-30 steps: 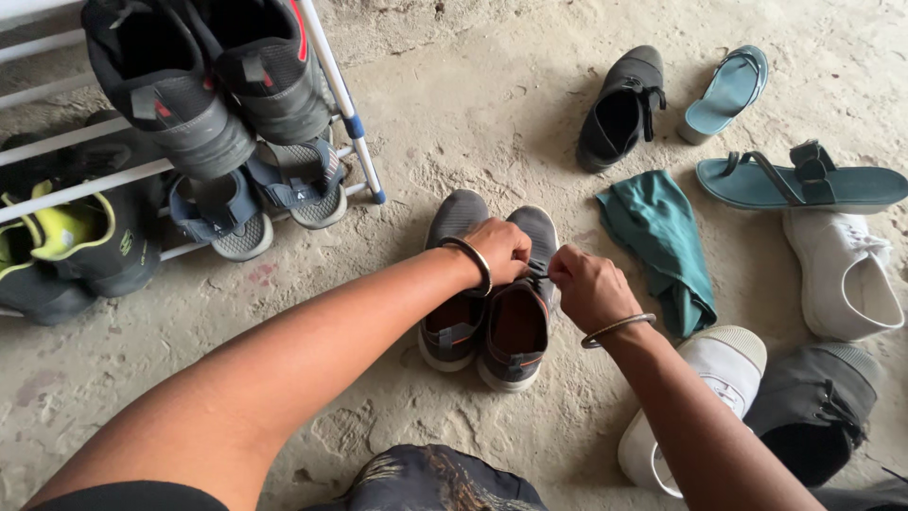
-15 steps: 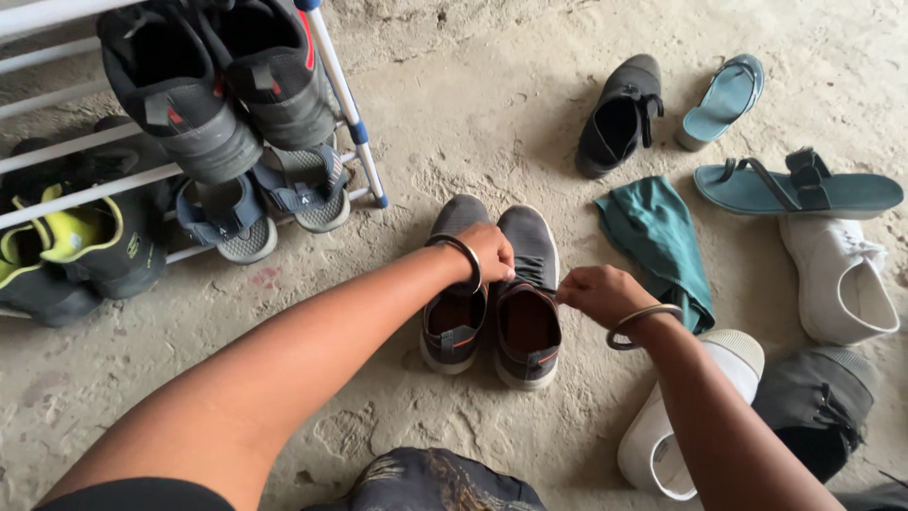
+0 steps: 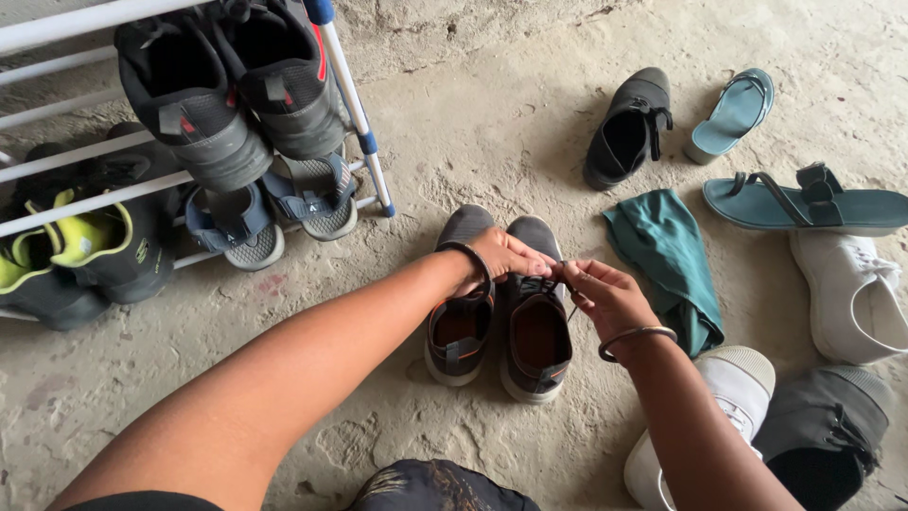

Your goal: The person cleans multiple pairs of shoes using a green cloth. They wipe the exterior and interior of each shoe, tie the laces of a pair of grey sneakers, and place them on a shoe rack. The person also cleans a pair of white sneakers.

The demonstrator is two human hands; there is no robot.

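- Half a second ago the left hand [image 3: 506, 254] rested on the collar of the left grey sneaker [image 3: 461, 303] and the right hand [image 3: 605, 295] sat off to the side; now both have closed in over the tongue of the right grey sneaker [image 3: 535, 326], fingertips almost meeting.
- Each hand is pinched on a thin dark lace [image 3: 549, 280]: the left grips it at the eyelets, the right pulls a short strand that hangs down by the shoe's side.
- Judging by that, the work has moved from steadying the pair to handling the lace of the right shoe.
- The pair stands side by side on the concrete floor [image 3: 454, 142], toes pointing away, soles down, touching each other.
- To the left, the white shoe rack [image 3: 350, 104] with its dark trainers stands near but apart from the left forearm.
- To the right, a folded green cloth [image 3: 667, 255] lies just beside the right hand, with a white sneaker [image 3: 728, 388] by the right forearm.
- Bare floor lies ahead of the toes; a black shoe [image 3: 629, 128] and teal sandals [image 3: 804, 199] sit beyond it.
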